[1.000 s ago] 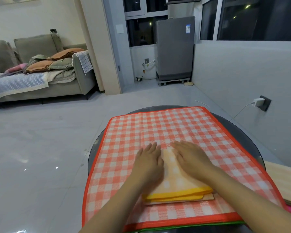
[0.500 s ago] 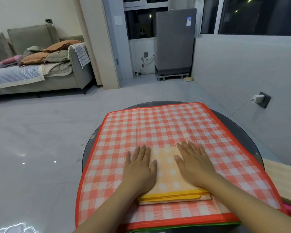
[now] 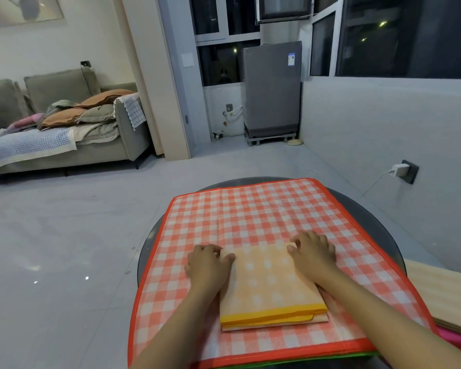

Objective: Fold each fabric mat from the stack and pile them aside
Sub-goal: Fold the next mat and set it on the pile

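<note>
The folded yellow mat (image 3: 269, 283) is lying on the unfolded red mat (image 3: 250, 209), which is topping the stack on the round desk (image 3: 383, 222); its long axis is running away from the person, with the yellow hem at the near end. It is sitting directly between the 2 hands, so neither is clearly nearer. The left hand (image 3: 208, 265) is curling at the far left corner, thumb on top of the mat and fingers bent at its edge; the right hand (image 3: 313, 253) is doing the same at the far right corner. Both seem to be gripping the mat, though whether the fingers are reaching under it is unclear. Judging by that, a lift to 1 side looks likely; the wooden surface (image 3: 437, 294) at the right is nearest the right hand.
</note>
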`<action>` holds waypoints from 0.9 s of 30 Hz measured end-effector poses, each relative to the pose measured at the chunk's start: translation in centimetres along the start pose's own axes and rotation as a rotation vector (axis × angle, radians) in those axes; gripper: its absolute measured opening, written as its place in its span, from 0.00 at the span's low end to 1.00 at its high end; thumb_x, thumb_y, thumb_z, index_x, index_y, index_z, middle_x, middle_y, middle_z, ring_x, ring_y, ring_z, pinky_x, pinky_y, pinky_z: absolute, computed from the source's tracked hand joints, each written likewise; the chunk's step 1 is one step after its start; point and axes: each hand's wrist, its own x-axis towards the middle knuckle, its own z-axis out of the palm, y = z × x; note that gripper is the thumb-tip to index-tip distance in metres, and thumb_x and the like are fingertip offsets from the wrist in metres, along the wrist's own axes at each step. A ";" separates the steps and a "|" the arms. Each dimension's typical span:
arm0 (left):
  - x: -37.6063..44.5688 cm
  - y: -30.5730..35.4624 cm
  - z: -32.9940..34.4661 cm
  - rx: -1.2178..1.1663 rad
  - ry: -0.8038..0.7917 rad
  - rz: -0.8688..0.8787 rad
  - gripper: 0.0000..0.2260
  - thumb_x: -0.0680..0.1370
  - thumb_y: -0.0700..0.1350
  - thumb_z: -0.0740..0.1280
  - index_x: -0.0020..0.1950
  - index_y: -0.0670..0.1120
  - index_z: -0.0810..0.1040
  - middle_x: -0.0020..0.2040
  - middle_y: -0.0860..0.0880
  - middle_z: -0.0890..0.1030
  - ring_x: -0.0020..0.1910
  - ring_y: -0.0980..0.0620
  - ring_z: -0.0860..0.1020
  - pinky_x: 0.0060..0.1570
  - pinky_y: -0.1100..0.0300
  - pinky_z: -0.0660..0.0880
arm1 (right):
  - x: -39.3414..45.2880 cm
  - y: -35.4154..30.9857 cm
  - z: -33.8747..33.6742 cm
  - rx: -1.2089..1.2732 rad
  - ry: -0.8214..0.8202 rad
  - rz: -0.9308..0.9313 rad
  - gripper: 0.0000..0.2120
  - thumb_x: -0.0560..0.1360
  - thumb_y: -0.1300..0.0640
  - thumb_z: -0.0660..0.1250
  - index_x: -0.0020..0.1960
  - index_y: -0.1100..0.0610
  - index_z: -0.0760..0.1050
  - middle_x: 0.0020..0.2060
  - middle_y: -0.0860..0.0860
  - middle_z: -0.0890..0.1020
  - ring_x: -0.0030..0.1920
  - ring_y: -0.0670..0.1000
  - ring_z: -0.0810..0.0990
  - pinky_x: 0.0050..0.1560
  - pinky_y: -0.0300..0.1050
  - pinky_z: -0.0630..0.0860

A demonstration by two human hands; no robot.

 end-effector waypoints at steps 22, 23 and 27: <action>-2.8 9.4 -6.6 -0.764 -0.197 0.097 0.03 0.73 0.41 0.72 0.44 0.43 0.83 0.32 0.51 0.80 0.27 0.56 0.74 0.28 0.65 0.66 | -3.5 3.5 -13.3 0.766 0.157 -0.050 0.05 0.75 0.55 0.68 0.44 0.56 0.80 0.38 0.49 0.81 0.35 0.45 0.74 0.37 0.38 0.69; -3.2 10.8 -6.6 -0.781 -0.208 0.126 0.03 0.73 0.41 0.72 0.43 0.43 0.83 0.32 0.51 0.81 0.27 0.56 0.76 0.28 0.65 0.65 | -3.8 4.2 -14.3 0.791 0.202 -0.045 0.04 0.75 0.56 0.68 0.43 0.55 0.79 0.36 0.47 0.80 0.34 0.44 0.74 0.35 0.37 0.68; -4.4 16.4 -5.4 -0.881 -0.263 0.221 0.02 0.74 0.40 0.70 0.42 0.44 0.83 0.36 0.49 0.81 0.27 0.57 0.79 0.26 0.69 0.69 | -4.8 7.9 -17.9 0.845 0.316 0.018 0.06 0.75 0.57 0.67 0.42 0.59 0.78 0.32 0.51 0.78 0.29 0.48 0.73 0.28 0.37 0.66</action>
